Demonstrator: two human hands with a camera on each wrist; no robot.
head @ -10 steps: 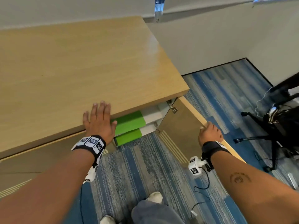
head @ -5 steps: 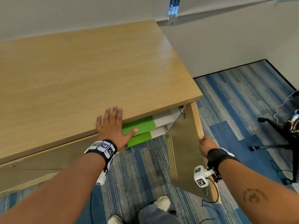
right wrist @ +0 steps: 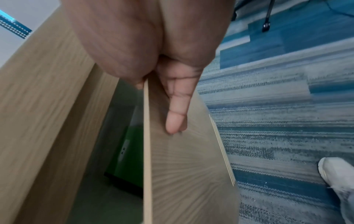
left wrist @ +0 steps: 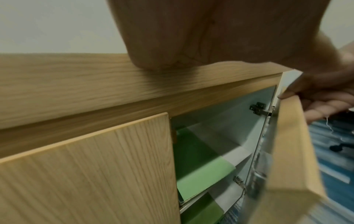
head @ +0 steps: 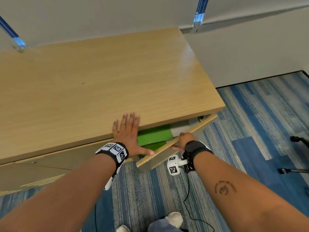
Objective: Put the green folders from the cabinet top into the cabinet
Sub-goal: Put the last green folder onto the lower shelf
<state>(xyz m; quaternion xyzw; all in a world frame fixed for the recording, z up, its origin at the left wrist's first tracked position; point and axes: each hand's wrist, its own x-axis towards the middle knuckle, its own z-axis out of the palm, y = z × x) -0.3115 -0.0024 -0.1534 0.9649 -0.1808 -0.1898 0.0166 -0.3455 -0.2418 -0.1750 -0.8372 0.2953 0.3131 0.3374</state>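
Observation:
Two green folders [head: 154, 134] lie on white shelves inside the wooden cabinet [head: 100, 81], one above the other; the left wrist view shows the upper folder [left wrist: 203, 172] over the lower. My left hand [head: 127, 129] rests flat on the front edge of the bare cabinet top, fingers straight and thumb spread. My right hand [head: 184, 139] grips the top edge of the right cabinet door [head: 160, 154], fingers over the inner side and thumb [right wrist: 176, 109] on the outer face. The door stands partly swung in, leaving a narrow gap through which a folder [right wrist: 132, 154] shows.
The left cabinet door [head: 50, 164] is shut. Blue striped carpet [head: 250, 131] lies in front, with my shoes [head: 173, 218] on it. Black stand legs [head: 297, 141] sit on the floor at the right. A white wall runs behind the cabinet.
My right hand has swung the door from wide open to nearly against the cabinet, hiding much of the folders. My left hand has stayed on the top's front edge.

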